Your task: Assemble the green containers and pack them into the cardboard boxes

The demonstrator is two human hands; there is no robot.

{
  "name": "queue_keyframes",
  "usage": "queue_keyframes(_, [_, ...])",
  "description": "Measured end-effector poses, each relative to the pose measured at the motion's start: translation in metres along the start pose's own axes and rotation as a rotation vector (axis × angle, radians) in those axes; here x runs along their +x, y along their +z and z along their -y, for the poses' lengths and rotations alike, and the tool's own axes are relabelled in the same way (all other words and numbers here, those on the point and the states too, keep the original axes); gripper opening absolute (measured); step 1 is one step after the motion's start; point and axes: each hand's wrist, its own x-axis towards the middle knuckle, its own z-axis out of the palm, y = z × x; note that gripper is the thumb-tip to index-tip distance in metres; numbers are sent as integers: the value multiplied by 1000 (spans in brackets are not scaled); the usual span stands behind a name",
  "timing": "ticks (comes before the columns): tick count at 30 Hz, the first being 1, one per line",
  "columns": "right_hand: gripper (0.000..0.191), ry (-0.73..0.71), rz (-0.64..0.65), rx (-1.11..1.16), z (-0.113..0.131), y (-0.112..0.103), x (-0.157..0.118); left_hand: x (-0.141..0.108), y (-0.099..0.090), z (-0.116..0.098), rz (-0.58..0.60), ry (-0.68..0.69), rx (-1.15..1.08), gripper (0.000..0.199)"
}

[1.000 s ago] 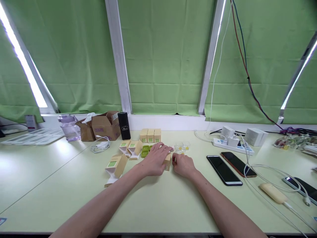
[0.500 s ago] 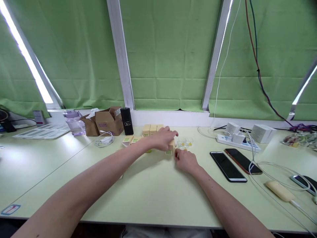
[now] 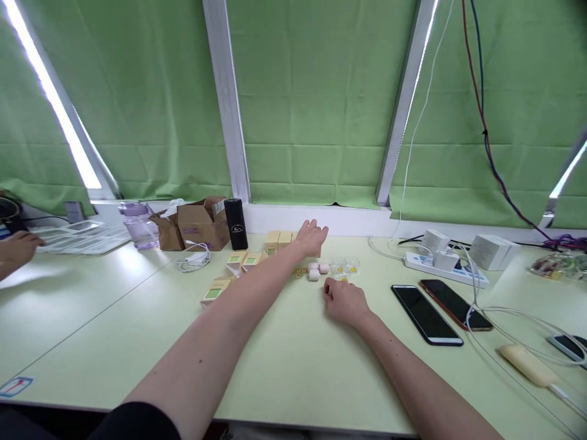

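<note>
Your left hand covers a small box beside the box row, maybe for lining it up, though its grip I cannot tell, and your right hand is curled, contents hidden, with 3 pale pieces ahead-left of it.

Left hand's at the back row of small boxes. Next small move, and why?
Probably raise the left hand straight up before drawing back: its fingers look spread above a small box near the row of boxes, and a sideways pull might nudge them. Its grip is partly hidden.
</note>
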Motion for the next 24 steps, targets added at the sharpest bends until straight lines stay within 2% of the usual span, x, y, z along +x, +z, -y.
queue_keyframes(4, [16,7,-2,-3,0,1,0,2,26,-3,27,-65,4,59])
queue_keyframes(7, [16,5,0,-9,1,1,0,0,35,-6,29,-116,-12,54])
queue_keyframes(11, [17,5,6,-8,1,0,0,-6,35,-19,21,-183,-64,54])
queue_keyframes(17, [16,7,15,-8,2,-1,0,-19,35,-43,122,-246,-194,59])
queue_keyframes(24, [15,5,25,3,3,-1,-1,-16,39,-40,147,-275,-273,62])
